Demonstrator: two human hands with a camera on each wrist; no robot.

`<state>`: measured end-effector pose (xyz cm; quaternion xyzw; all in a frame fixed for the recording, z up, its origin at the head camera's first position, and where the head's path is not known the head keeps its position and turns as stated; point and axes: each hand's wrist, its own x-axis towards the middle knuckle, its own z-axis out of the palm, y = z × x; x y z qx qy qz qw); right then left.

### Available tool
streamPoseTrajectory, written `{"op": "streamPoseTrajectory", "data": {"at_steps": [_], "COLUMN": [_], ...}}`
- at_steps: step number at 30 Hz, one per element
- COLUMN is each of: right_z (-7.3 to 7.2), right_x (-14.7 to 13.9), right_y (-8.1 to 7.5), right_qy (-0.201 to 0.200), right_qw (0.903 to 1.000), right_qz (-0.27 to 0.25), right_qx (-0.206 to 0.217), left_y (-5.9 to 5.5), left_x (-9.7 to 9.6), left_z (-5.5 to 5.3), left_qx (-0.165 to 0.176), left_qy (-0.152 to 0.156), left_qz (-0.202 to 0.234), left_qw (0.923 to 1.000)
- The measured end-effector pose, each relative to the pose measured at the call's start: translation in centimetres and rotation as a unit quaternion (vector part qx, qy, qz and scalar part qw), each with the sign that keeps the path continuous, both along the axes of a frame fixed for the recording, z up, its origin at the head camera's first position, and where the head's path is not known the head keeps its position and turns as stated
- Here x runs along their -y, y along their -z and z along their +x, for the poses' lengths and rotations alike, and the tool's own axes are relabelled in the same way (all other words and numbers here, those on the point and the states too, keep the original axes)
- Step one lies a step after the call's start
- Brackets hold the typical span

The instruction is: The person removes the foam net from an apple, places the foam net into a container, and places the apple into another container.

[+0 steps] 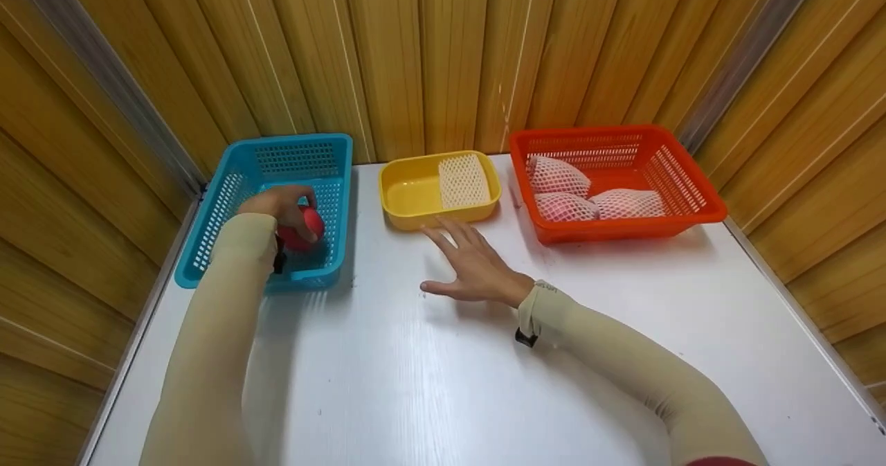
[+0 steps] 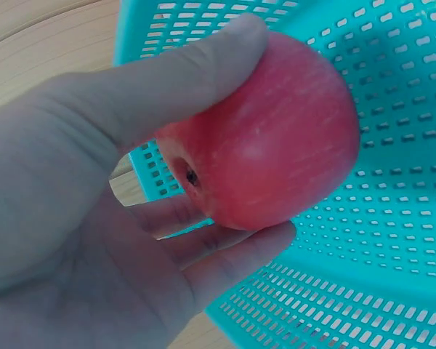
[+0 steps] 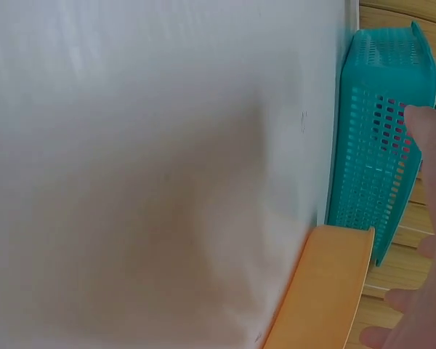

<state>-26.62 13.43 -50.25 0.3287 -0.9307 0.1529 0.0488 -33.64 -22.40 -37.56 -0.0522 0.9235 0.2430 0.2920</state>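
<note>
A red apple (image 2: 283,138) sits in the grip of my left hand (image 1: 280,206), thumb over one side and fingers under the other. That hand is inside the blue basket (image 1: 325,272), and the dark hollow at one end of the apple shows in the left wrist view. My right hand (image 1: 477,265) hovers over the white table with its fingers spread, holding nothing. Just beyond its fingertips stands the yellow bin (image 1: 412,222), where white foam netting (image 1: 462,181) lies at the right end.
An orange-red basket (image 1: 623,230) at the back right holds several fruits in white foam nets (image 1: 562,206). Wood-patterned panels (image 1: 387,50) wall the white table (image 1: 387,383) at the back and both sides.
</note>
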Motion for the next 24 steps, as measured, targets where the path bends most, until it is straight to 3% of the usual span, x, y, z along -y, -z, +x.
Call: {"op": "streamPoseTrajectory", "data": {"at_steps": [5, 9, 17, 24], "right_z": [0.2, 0.2, -0.4, -0.6], "right_x": [1.9, 3.7, 6.9, 9.3], "right_y": [-0.6, -0.9, -1.7, -2.1], "right_qy": [-0.013, -0.019, -0.023, -0.025], "right_qw": [0.9992, 0.9972, 0.9858, 0.9778], "right_qz": [-0.032, -0.06, -0.139, -0.171], "right_qx": [0.02, 0.042, 0.091, 0.119], "left_y": [0.2, 0.1, -1.0, -1.2], "left_x": [-0.1, -0.1, -0.7, -1.4], "left_z": [-0.5, -0.1, 1.6, 1.9], "left_qx": [0.018, 0.021, 0.026, 0.039], "left_qy": [0.019, 0.014, -0.06, -0.087], "left_qz": [-0.025, -0.021, 0.05, 0.056], "left_qw": [0.9993, 0.9995, 0.9966, 0.9939]}}
